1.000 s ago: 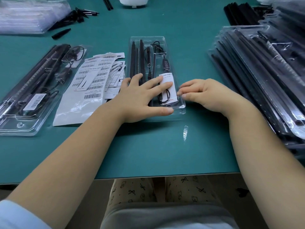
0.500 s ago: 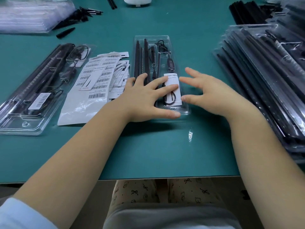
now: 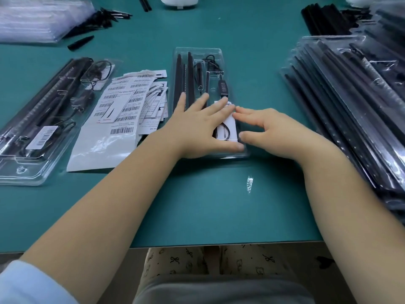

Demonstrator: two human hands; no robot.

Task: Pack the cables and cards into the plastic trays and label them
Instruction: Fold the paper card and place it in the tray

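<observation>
Since the earlier frame the right hand (image 3: 274, 130) has been lowered again toward the near end of the plastic tray (image 3: 198, 51), and its fingers, which were spread and raised half a second ago, are now brought closer together, while the left hand (image 3: 201, 126) has stayed flat on the tray. On the green table (image 3: 197, 205) the tray lies in the middle of the frame, with black rods and a cable (image 3: 211, 62) already inside, and a white card (image 3: 230, 128) is seen at its near end. The step in hand is judged to be the closing or pressing down of the tray over the card. To do it well, even pressure should be given along the right edge and the near corners, and the card should be kept flat so that it is not caught in the seam. The left hand is spread open, palm down, with straight fingers pressing on the tray. The right hand is relaxed and partly open, its fingertips (image 3: 237, 111) touching the card area and its thumb at the tray edge; nothing is gripped. A sheet of barcode labels (image 3: 122, 106) waits at centre left, for the labelling later.
</observation>
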